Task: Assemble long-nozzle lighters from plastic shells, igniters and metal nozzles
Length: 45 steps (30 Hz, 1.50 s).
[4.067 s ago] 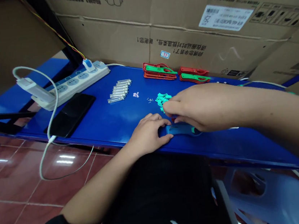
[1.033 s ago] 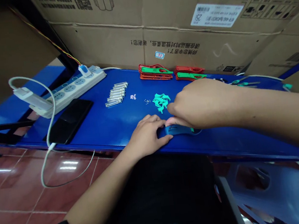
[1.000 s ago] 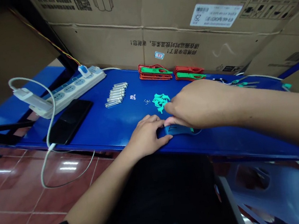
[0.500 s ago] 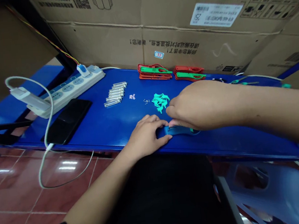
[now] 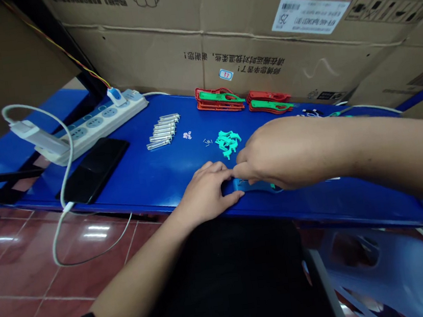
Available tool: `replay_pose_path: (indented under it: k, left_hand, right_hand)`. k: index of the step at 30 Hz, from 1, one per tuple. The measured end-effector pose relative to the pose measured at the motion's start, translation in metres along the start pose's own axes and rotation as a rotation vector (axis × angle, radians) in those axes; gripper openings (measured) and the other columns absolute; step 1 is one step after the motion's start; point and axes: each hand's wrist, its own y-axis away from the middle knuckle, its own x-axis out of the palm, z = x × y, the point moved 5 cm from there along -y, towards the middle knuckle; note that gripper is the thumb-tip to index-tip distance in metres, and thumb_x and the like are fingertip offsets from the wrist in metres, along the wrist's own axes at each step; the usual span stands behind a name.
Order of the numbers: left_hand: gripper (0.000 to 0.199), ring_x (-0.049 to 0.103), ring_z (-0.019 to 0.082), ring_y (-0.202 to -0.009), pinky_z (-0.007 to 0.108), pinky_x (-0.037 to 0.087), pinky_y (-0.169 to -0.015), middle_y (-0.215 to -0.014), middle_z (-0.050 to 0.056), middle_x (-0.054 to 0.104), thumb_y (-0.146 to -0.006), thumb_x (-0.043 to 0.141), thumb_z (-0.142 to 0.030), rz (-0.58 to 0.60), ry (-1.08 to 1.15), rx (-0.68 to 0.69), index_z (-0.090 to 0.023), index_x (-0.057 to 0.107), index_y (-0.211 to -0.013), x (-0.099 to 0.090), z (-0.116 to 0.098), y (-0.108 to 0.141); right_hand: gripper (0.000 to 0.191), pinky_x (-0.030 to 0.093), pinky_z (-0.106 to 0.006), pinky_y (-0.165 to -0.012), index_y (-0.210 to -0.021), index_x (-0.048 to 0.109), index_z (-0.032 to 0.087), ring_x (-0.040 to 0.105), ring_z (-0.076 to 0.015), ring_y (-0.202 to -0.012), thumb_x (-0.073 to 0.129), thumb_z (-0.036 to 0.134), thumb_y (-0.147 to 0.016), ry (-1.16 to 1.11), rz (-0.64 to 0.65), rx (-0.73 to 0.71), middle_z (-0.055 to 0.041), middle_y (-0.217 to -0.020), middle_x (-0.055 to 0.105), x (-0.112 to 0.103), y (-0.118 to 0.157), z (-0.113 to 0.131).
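Note:
A long blue plastic piece (image 5: pixel 255 186) lies flat near the front edge of the blue table. My left hand (image 5: pixel 207 190) pinches its left end between thumb and forefinger. Over the same piece bends my right hand (image 5: pixel 268 154), its fingers closed and pointing down at the left part; whatever they hold is hidden. Just beyond the fingers is a heap of turquoise plastic clips (image 5: pixel 228 142). Several thin metal pins (image 5: pixel 207 142) and a few small pale pieces (image 5: pixel 187 136) lie to its left, with a row of clear, tube-like parts (image 5: pixel 163 132) further left.
Stacks of red and green plastic parts (image 5: pixel 219 99) stand along a large cardboard box (image 5: pixel 167 45) at the back. On the left are a power strip (image 5: pixel 101 121), a black phone (image 5: pixel 97 168) and a looping white cable (image 5: pixel 70 170). A pale plastic stool (image 5: pixel 394 264) stands below right.
My right hand has moved slightly left and down, bringing its fingertips against my left forefinger over the blue piece. My left hand keeps its grip. The view has shifted slightly.

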Motion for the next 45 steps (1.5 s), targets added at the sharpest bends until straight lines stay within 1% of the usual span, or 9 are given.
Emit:
replay_pose_path:
  k: [8,17,21,26,30,34,38,42,45]
  left_hand:
    - [0.024,0.060,0.025,-0.106,0.045,0.044,-0.104,-0.107,0.005,0.065,-0.085,0.071,-0.041,-0.004,0.055,0.003,-0.023,0.068,-0.101,-0.002,-0.001,-0.001]
    - [0.026,0.060,0.024,-0.104,0.046,0.042,-0.105,-0.108,0.004,0.063,-0.084,0.072,-0.041,-0.005,0.028,-0.002,-0.024,0.068,-0.103,-0.002,-0.001,-0.001]
    - [0.033,0.061,0.023,-0.103,0.046,0.041,-0.106,-0.105,0.003,0.063,-0.085,0.069,-0.044,0.007,0.017,-0.015,-0.025,0.067,-0.113,-0.002,0.001,0.001]
    - [0.047,0.058,0.027,-0.115,0.050,0.035,-0.114,-0.118,0.006,0.062,-0.086,0.067,-0.045,0.047,-0.014,-0.007,-0.024,0.060,-0.128,-0.008,-0.013,-0.006]
    - [0.061,0.055,0.033,-0.117,0.052,0.043,-0.104,-0.125,0.011,0.060,-0.083,0.070,-0.053,0.151,-0.105,0.087,-0.021,0.059,-0.133,0.002,-0.038,-0.029]
    - [0.037,0.063,0.030,-0.100,0.044,0.051,-0.091,-0.104,0.010,0.067,-0.082,0.074,-0.038,0.262,-0.121,0.132,-0.017,0.072,-0.113,0.009,-0.046,-0.046]
    - [0.027,0.065,0.019,-0.085,0.032,0.052,-0.076,-0.097,0.005,0.069,-0.090,0.065,-0.041,0.261,-0.013,0.107,-0.021,0.073,-0.107,-0.006,-0.038,-0.035]
    - [0.027,0.066,0.018,-0.088,0.030,0.052,-0.078,-0.099,0.004,0.070,-0.089,0.066,-0.043,0.086,0.321,-0.057,-0.021,0.073,-0.103,-0.023,-0.026,-0.015]
    - [0.031,0.065,0.019,-0.089,0.031,0.052,-0.079,-0.100,0.005,0.069,-0.087,0.069,-0.044,-0.117,0.401,-0.123,-0.020,0.071,-0.105,-0.025,-0.025,-0.002]
  right_hand:
    - [0.010,0.031,-0.028,-0.053,-0.085,0.073,0.019,0.054,-0.0180,-0.058,0.063,0.021,-0.082,-0.142,-0.046,0.223,-0.0070,-0.067,0.066,-0.007,-0.005,0.001]
    - [0.019,0.034,-0.027,-0.050,-0.091,0.075,0.019,0.058,-0.0192,-0.062,0.063,0.032,-0.085,-0.183,-0.019,0.411,-0.0091,-0.073,0.068,-0.008,0.001,0.002]
    - [0.033,0.041,-0.031,-0.060,-0.099,0.076,0.022,0.063,-0.0242,-0.075,0.056,0.047,-0.090,-0.155,-0.149,0.431,-0.0101,-0.086,0.071,-0.002,0.025,-0.022]
    - [0.038,0.046,-0.037,-0.073,-0.097,0.076,0.022,0.064,-0.0263,-0.088,0.053,0.051,-0.089,-0.226,-0.351,0.665,-0.0101,-0.101,0.071,0.066,0.071,-0.097]
    - [0.036,0.049,-0.034,-0.081,-0.094,0.077,0.020,0.065,-0.0232,-0.089,0.059,0.051,-0.086,-0.510,-0.419,0.648,-0.0085,-0.097,0.072,0.138,0.084,-0.119]
    - [0.029,0.050,-0.029,-0.076,-0.092,0.074,0.020,0.066,-0.0190,-0.083,0.059,0.045,-0.088,-0.555,-0.478,0.642,-0.0063,-0.093,0.072,0.164,0.084,-0.113]
    - [0.031,0.045,-0.031,-0.075,-0.087,0.068,0.019,0.062,-0.0205,-0.085,0.048,0.041,-0.095,-0.492,-0.640,0.716,-0.0077,-0.090,0.070,0.140,0.098,-0.096]
    - [0.051,0.028,-0.029,-0.055,-0.051,0.034,0.022,0.040,-0.0129,-0.051,0.043,0.038,-0.098,-0.250,-1.314,0.970,0.0010,-0.050,0.041,0.087,0.129,-0.039]
    - [0.052,0.023,-0.029,-0.050,-0.053,0.035,0.021,0.037,-0.0104,-0.046,0.045,0.039,-0.100,-0.562,-1.311,0.874,0.0028,-0.049,0.041,0.081,0.099,0.007]
